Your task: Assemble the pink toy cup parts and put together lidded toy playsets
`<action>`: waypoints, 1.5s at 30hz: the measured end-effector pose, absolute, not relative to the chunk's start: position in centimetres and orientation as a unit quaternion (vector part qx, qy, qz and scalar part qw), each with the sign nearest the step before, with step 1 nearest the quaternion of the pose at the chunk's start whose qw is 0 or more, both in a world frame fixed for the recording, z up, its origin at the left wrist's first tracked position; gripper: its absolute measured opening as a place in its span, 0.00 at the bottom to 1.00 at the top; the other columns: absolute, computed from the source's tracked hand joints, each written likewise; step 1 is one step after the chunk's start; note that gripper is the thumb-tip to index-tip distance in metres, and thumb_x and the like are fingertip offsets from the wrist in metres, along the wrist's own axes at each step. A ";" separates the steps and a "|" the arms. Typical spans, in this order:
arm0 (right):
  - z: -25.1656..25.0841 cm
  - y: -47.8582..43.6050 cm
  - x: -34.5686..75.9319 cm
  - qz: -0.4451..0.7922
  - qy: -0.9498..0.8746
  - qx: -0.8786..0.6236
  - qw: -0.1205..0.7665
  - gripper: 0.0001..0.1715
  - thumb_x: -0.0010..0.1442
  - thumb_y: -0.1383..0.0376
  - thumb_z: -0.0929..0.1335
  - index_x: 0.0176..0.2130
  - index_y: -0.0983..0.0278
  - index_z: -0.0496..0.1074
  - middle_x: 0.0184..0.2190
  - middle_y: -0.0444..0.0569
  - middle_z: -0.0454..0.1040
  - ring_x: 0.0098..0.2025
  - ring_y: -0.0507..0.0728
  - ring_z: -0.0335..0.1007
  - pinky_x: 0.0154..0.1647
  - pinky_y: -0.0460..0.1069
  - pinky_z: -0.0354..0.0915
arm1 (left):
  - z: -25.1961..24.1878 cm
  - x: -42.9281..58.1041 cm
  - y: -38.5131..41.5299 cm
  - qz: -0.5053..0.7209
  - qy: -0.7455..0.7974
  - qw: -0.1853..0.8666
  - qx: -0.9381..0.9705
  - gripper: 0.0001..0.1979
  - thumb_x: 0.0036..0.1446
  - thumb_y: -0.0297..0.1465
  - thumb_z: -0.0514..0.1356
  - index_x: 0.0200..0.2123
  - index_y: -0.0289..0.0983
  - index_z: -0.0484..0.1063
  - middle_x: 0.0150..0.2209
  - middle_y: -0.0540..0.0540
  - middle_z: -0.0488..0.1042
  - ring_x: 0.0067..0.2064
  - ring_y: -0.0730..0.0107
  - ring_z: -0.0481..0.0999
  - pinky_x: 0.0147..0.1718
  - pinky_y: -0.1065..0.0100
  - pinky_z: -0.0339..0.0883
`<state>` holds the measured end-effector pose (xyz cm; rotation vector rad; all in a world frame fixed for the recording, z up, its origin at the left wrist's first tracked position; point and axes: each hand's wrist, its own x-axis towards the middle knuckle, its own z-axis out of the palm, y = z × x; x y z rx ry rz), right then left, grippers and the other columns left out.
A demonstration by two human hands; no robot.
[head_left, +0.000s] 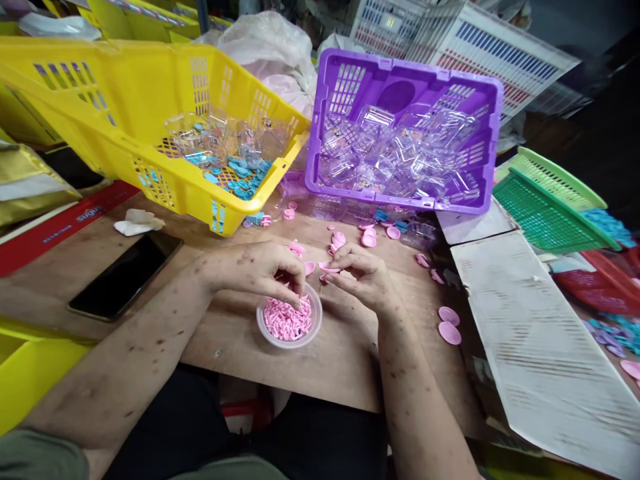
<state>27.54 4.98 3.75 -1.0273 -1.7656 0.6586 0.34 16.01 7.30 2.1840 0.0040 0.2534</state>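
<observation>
A round clear plastic bowl [316, 327] stands near the table's front edge, filled with small pink plastic pieces [286, 321]. Over its back rim is my left hand [270, 270], fingertips pinched together and reaching down to the pieces; whatever lies between them is too small to make out. My right hand [364, 275], just right of the bowl, pinches a shallow pink plastic cup-shaped piece [329, 267] between thumb and fingers. Another pink cup-shaped piece [309, 268] lies between the two hands. Beyond them, more pink pieces [369, 237] are scattered on the wooden table [345, 360].
A yellow basket [175, 197] and a purple basket [400, 197] hold clear plastic cases; the yellow one also contains blue parts. At left lies a black phone [127, 275]. Pink discs [449, 333] sit beside a cardboard flap [540, 340] at right. Green baskets [545, 213] stand farther right.
</observation>
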 end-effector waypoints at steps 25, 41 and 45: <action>4.1 4.6 27.1 0.299 -0.758 -0.357 0.456 0.08 0.70 0.57 0.81 0.47 0.57 0.89 0.43 0.49 0.83 0.43 0.56 0.82 0.49 0.53 0.80 | 7.9 -0.2 16.6 0.221 0.080 0.492 0.838 0.08 0.68 0.35 0.74 0.48 0.40 0.90 0.43 0.43 0.90 0.43 0.63 0.90 0.45 0.69 0.83; 4.8 4.9 25.7 0.225 -0.766 -0.361 0.481 0.07 0.71 0.57 0.79 0.42 0.57 0.87 0.40 0.49 0.84 0.44 0.57 0.83 0.51 0.55 0.82 | 6.6 1.8 15.4 0.316 0.118 0.524 0.782 0.10 0.65 0.36 0.76 0.45 0.36 0.89 0.43 0.42 0.90 0.44 0.62 0.90 0.45 0.68 0.85; 4.8 4.8 25.8 0.227 -0.769 -0.355 0.480 0.07 0.71 0.58 0.79 0.42 0.57 0.86 0.41 0.49 0.84 0.44 0.57 0.83 0.52 0.54 0.82 | 6.6 1.7 15.4 0.311 0.129 0.533 0.776 0.12 0.64 0.38 0.77 0.45 0.36 0.89 0.42 0.42 0.90 0.42 0.63 0.89 0.42 0.69 0.84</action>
